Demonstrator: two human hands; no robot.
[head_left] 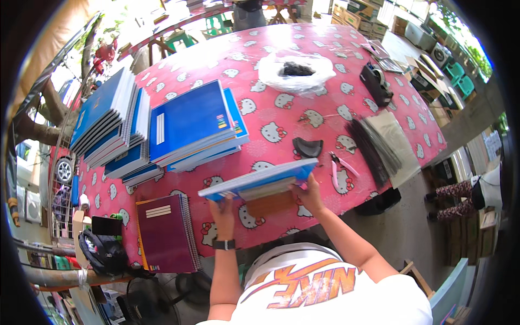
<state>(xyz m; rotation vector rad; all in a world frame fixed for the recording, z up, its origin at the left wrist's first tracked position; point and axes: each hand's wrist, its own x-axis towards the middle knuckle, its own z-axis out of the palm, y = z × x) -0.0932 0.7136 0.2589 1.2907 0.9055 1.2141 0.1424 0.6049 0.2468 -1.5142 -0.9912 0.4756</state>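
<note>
Between my two hands, a blue-covered notebook (260,181) is tilted up on its edge near the table's front, its pale page edges upward. My left hand (222,208), with a dark wristband, grips its left end. Around the right end my right hand (309,195) is closed. A flat brown piece (271,205) lies just below the notebook, partly covered by it. Pliers with pink handles (342,169) rest to the right of my right hand. Beyond the notebook sits a dark curved piece (307,147).
Stacks of blue notebooks (189,122) stand at left, with maroon spiral notebooks (165,233) nearer. Thin black strands (374,149) lie on a clear sheet (403,154) at right. Farther back are a plastic bag (265,73) and a black object (376,84) on the pink table (216,65).
</note>
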